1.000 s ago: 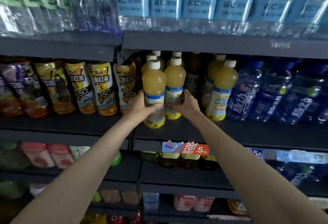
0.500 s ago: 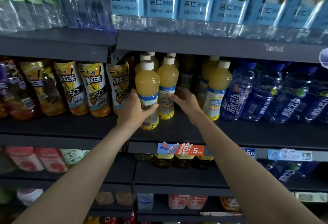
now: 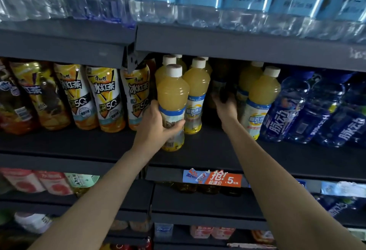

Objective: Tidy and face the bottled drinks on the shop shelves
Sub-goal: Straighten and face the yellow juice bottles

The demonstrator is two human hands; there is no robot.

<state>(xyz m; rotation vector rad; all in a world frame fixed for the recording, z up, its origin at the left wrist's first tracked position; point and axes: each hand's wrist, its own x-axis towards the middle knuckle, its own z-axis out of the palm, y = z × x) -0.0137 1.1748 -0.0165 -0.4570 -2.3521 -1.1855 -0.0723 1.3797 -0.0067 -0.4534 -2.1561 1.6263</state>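
While gripped low on its label by the left hand point(image 3: 156, 126), front juice bottle point(image 3: 172, 109) upright on the middle shelf point(image 3: 208, 148), forward of its row, long axis vertical. Fingers and thumb of that hand wrapped round the lower body, barcode panel turned outward rather than the brand face. Second juice bottle point(image 3: 196, 95) just behind and to the right, brand label facing out, touching or nearly touching the first.

Right hand point(image 3: 225, 107) reaching deeper into the dark gap between the two yellow rows, toward a dark bottle point(image 3: 219, 87) set back from the edge; fingertips lost in shadow, so grip or mere touch not determinable. Dark bottle directly ahead of those fingers, upright, right hand clearly the nearer.

Further juice bottle point(image 3: 261, 101) at right, label forward; blue drink bottles point(image 3: 293, 107) beyond it, iced-tea bottles point(image 3: 105, 99) at left.

Probable next requirement: rotation of the held bottle about its vertical axis to bring the brand face forward, and drawing of the dark bottle toward the shelf edge.
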